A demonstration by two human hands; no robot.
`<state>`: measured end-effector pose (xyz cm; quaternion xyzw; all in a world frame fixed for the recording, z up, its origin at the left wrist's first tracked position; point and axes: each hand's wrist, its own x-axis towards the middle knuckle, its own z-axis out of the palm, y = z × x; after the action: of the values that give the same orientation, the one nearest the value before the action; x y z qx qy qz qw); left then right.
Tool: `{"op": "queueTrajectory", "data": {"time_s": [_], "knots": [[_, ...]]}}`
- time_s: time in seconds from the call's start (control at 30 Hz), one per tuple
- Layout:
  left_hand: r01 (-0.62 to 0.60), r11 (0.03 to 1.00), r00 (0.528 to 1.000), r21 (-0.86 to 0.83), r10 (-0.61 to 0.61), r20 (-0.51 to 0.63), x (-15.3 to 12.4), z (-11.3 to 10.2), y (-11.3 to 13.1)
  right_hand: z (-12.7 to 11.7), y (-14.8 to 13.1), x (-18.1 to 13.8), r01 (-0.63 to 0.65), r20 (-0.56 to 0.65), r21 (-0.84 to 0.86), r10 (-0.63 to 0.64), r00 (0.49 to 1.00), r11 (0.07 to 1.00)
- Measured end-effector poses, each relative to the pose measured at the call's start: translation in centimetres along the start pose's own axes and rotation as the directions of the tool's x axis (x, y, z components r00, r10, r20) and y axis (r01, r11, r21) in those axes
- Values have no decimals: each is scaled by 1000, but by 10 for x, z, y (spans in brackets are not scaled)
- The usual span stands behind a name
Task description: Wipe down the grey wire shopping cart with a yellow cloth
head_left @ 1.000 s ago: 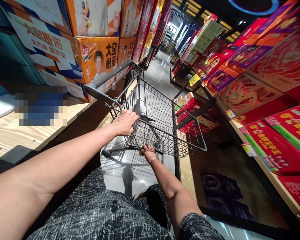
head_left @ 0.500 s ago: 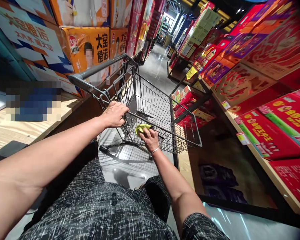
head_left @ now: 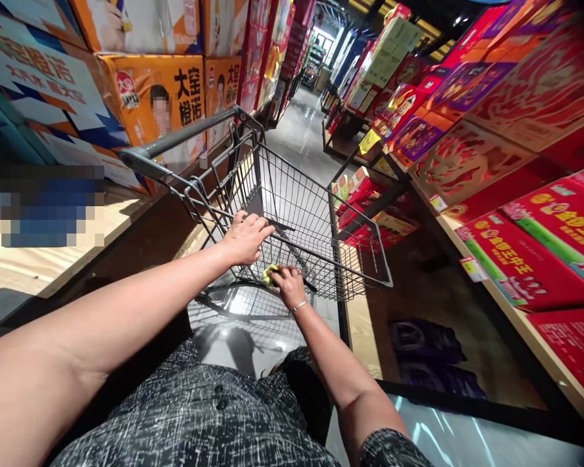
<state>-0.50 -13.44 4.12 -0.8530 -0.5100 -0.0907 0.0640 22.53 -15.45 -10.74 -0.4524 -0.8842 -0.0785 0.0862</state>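
A black wire shopping cart (head_left: 302, 188) stands in front of me, angled to the right, with its grey push handle (head_left: 189, 139) toward the upper left. My left hand (head_left: 246, 239) lies over the near top rail, its fingers curled across the bar. Lower down, my right hand (head_left: 287, 285) presses a crumpled yellow-green cloth (head_left: 268, 274) against the cart's near wire side. Most of the cloth is hidden under the fingers.
Orange drink cartons (head_left: 160, 97) are stacked at the left, above a wooden ledge (head_left: 82, 253). Red gift boxes (head_left: 530, 253) fill the shelves on the right. A shiny floor aisle (head_left: 299, 123) runs ahead between the displays. Purple packages (head_left: 428, 347) lie on the lower shelf.
My left hand has slid right along the cart rail. My right hand has moved down with the cloth, which shows less now. The cart's handle appears slightly farther left.
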Motion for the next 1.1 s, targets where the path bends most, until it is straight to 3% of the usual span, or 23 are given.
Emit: {"op": "queueTrajectory", "data": {"time_s": [0.03, 0.1, 0.17, 0.23, 0.37, 0.5, 0.6, 0.7, 0.77, 0.87, 0.97, 1.03, 1.1], "knots": [[-7, 1000, 1000, 1, 7, -17, 0, 2, 0, -18, -1, 8, 25, -167, 4, -24, 986, 1000], [-22, 1000, 999, -8, 21, -41, 1, 7, -1, -52, -3, 25, 38, -446, 5, -31, 895, 999], [0, 1000, 999, -29, -1, -46, 2, 10, -2, -75, -5, 42, 18, -575, 5, -12, 818, 1000], [22, 998, 999, -53, -24, -38, 3, 11, -3, -81, -4, 55, 11, -595, -4, -11, 804, 1000], [-20, 996, 999, -89, 17, -30, 3, 8, -8, -45, 11, 42, 4, -478, -29, -17, 878, 1000], [-28, 993, 1000, -114, 27, -11, 4, 6, -13, 9, 34, -14, -159, -167, -21, 154, 974, 987], [-36, 990, 999, -137, 38, 8, 6, 6, -14, 37, 41, -55, -283, 135, -32, 284, 949, 959], [-43, 990, 999, -137, 46, 19, 7, 6, -14, 43, 38, -69, -334, 202, -39, 335, 920, 942], [-43, 992, 999, -121, 47, 27, 8, 6, -14, 30, 30, -59, -318, 127, -3, 316, 940, 948], [-32, 996, 999, -88, 35, 29, 8, 7, -12, -16, 12, -21, -244, -67, 69, 249, 966, 967], [-36, 999, 999, -40, 38, 35, 8, 7, -10, -71, -4, 26, -133, -375, 106, 164, 913, 985], [-41, 999, 998, 1, 41, 54, 7, 6, -9, -97, -10, 51, -99, -429, 108, 136, 893, 989], [-41, 999, 997, 16, 40, 64, 5, 5, -9, -108, -7, 62, -81, -381, 115, 119, 917, 990]]}}
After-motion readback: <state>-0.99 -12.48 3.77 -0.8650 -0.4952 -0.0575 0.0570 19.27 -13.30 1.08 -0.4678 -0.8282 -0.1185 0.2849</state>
